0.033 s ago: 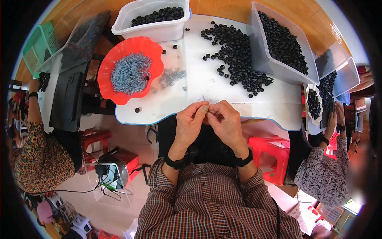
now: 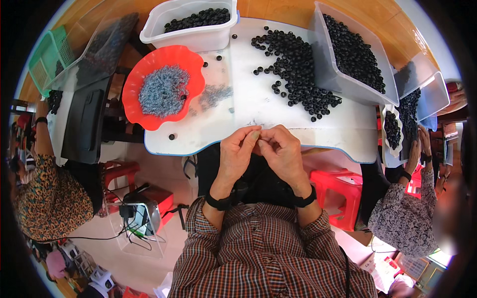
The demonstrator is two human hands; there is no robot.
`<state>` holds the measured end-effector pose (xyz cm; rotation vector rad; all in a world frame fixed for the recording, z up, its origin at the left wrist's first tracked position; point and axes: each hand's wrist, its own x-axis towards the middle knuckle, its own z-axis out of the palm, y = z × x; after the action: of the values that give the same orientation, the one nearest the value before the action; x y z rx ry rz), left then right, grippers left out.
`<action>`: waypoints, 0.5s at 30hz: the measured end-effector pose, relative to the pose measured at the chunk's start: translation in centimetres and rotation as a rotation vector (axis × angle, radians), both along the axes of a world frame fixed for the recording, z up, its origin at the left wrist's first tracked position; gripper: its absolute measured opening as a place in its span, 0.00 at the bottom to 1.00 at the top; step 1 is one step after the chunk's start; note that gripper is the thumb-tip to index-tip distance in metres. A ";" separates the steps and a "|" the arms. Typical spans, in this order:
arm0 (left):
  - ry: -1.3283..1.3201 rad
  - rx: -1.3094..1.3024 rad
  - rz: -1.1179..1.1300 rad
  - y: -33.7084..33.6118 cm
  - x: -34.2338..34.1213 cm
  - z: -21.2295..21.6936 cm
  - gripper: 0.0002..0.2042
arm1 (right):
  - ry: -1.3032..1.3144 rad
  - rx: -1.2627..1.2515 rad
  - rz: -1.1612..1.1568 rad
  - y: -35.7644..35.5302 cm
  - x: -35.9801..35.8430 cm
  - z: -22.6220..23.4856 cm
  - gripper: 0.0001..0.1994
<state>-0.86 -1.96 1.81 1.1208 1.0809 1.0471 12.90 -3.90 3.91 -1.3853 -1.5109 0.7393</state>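
My left hand and my right hand meet at the table's near edge, thumbs and fingertips pinched together. Whatever they hold is too small and too covered by the fingers to name. Ahead and to the left lies a red scalloped bowl with a heap of small grey, coil-like pieces and one black piece in it. Small round black parts with holes are spread loose over the table's right half. More grey bits lie scattered beside the bowl.
A white tub of black parts stands at the far left of the white table, a large translucent bin of them at its right. People work at tables on both sides. A red stool stands right of my legs.
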 end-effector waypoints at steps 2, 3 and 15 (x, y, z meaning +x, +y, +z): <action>-0.195 -0.043 0.001 0.5 -0.2 -0.8 0.11 | 0.227 -0.047 0.015 0.2 -0.3 -0.4 0.05; -0.393 -0.087 0.000 0.8 -0.3 -1.1 0.11 | 0.228 -0.045 0.016 0.3 -0.4 -0.3 0.05; -0.904 -0.199 -0.111 1.6 -1.6 -1.1 0.12 | 0.333 -0.034 -0.039 0.4 0.2 0.1 0.06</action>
<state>-2.50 -0.41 0.68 0.4340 0.3753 1.1486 13.13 -3.48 3.97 -1.2414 -1.2121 0.9244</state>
